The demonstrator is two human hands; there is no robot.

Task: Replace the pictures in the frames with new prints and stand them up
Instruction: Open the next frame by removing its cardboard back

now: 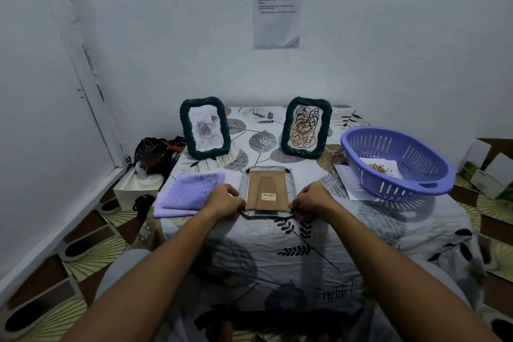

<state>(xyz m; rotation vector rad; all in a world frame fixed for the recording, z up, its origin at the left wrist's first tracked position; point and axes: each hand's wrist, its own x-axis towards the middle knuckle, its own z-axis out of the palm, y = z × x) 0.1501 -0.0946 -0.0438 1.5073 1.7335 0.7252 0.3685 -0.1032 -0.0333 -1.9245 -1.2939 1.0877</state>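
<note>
A third picture frame [267, 189] lies face down on the table, its brown backing board with a barcode sticker facing up. My left hand [223, 198] grips its near left corner and my right hand [312, 200] grips its near right corner. Behind it two dark green frames stand upright: the left frame [205, 128] shows a grey rose print, the right frame [306, 127] shows a print of looping brown lines. A print with a flower drawing [381, 168] lies in the purple basket [416, 183].
A folded purple cloth [188, 194] lies left of the flat frame. White paper [351, 182] sticks out under the basket. A patterned tablecloth [277, 244] covers the table. A dark bag [155, 154] and a white box [136, 187] sit on the floor at left.
</note>
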